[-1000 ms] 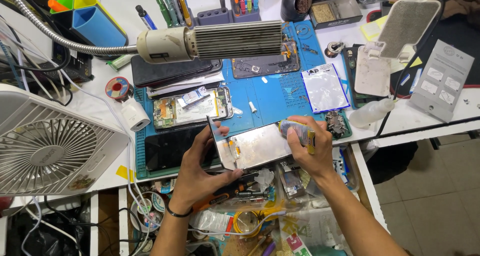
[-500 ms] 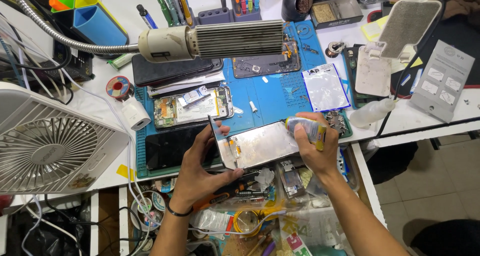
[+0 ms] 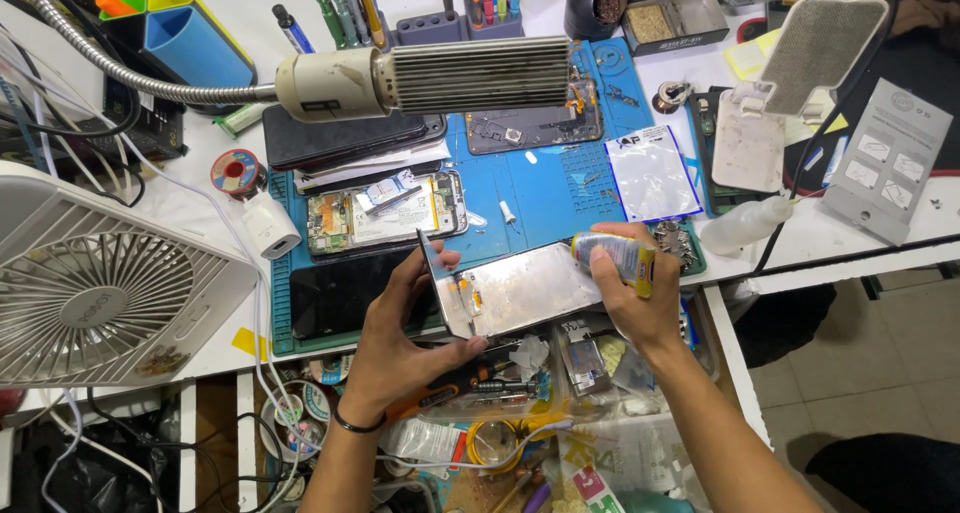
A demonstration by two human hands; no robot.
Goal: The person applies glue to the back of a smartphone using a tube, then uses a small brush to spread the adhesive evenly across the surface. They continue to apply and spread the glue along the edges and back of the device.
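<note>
At the blue mat's point(image 3: 545, 188) crowded front edge, left hand point(image 3: 405, 338) propping phone panel point(image 3: 520, 293), right hand point(image 3: 630, 293) apparently around small tube point(image 3: 612, 256).

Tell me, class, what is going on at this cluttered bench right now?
A person works over a blue rubber repair mat. The left hand props up a thin silvery phone panel, tilted on its edge. The right hand grips a small yellow-and-blue tube at the panel's far end. An opened phone with bare circuit board lies on the mat behind, beneath a white gooseneck lamp.
</note>
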